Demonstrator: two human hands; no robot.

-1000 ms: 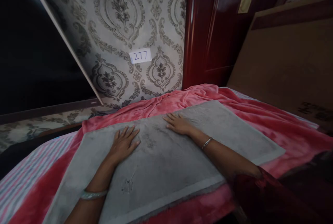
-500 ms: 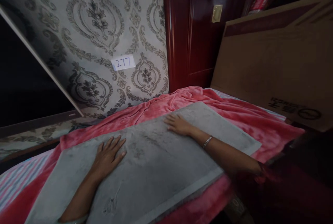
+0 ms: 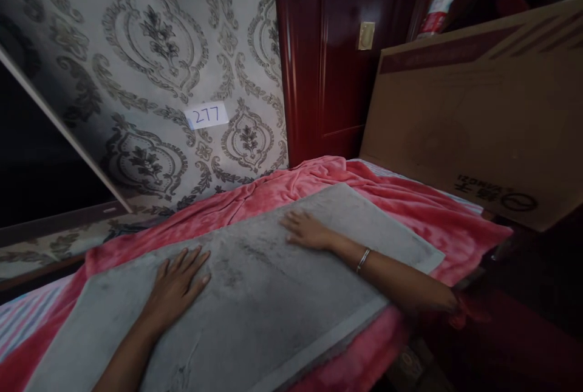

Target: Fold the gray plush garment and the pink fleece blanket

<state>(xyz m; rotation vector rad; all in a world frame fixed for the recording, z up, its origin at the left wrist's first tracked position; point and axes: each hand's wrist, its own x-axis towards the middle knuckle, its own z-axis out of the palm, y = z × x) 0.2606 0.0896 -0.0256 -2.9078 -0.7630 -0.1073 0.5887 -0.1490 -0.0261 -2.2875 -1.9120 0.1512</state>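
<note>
**Hands drift apart across the grey towel**

While the grey towel point(image 3: 273, 295) lies spread flat over the pink blanket point(image 3: 410, 209) on the bed, both hands rest on it palm down, fingers released and gently splayed, grasping nothing. Compared with a second ago the left hand point(image 3: 175, 285) has slid outward, toward the towel's left end, and the right hand point(image 3: 307, 231) stays near the far edge, so the gap between them is wider; that reads as a smoothing stroke, pressing the cloth flat. A thin bracelet point(image 3: 363, 259) sits on the right wrist. Beyond the bed, the patterned wall carries a paper label point(image 3: 207, 116) marked 277, with a dark red door point(image 3: 328, 58) beside it and a large cardboard box point(image 3: 473, 112) leaning at the right
</note>
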